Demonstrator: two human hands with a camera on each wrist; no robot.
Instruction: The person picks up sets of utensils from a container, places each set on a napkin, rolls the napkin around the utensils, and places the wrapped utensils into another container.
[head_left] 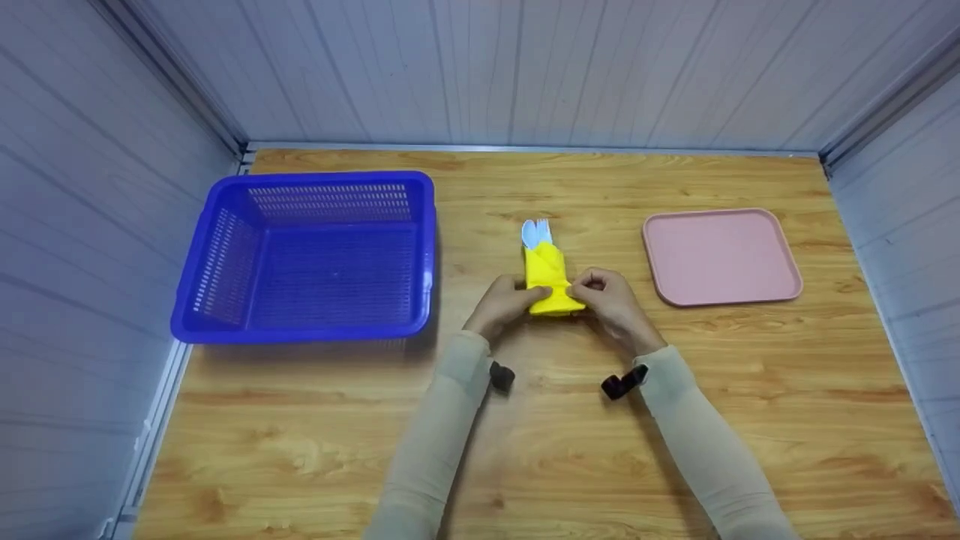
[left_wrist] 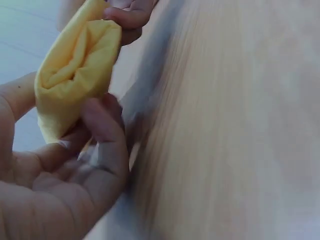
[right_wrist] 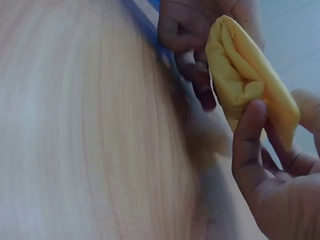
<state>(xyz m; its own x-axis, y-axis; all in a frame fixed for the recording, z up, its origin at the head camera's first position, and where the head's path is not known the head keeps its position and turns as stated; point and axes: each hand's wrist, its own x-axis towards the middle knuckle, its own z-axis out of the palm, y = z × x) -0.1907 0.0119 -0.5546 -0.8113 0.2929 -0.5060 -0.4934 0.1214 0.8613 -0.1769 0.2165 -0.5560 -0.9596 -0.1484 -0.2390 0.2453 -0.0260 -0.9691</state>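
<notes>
A yellow napkin is folded into a narrow pouch at the middle of the table. Out of its far end stick the heads of a pale spoon and a fork; their handles are hidden inside. My left hand grips the near left side, thumb on top. On the near right corner, my right hand pinches the cloth between thumb and fingers. Both wrist views show the near end of the napkin as rolled, bunched layers, held up at a tilt.
To the left stands a blue plastic basket with slotted walls. A pink tray lies at the right on the wooden table. Pale panel walls close off the back and both sides.
</notes>
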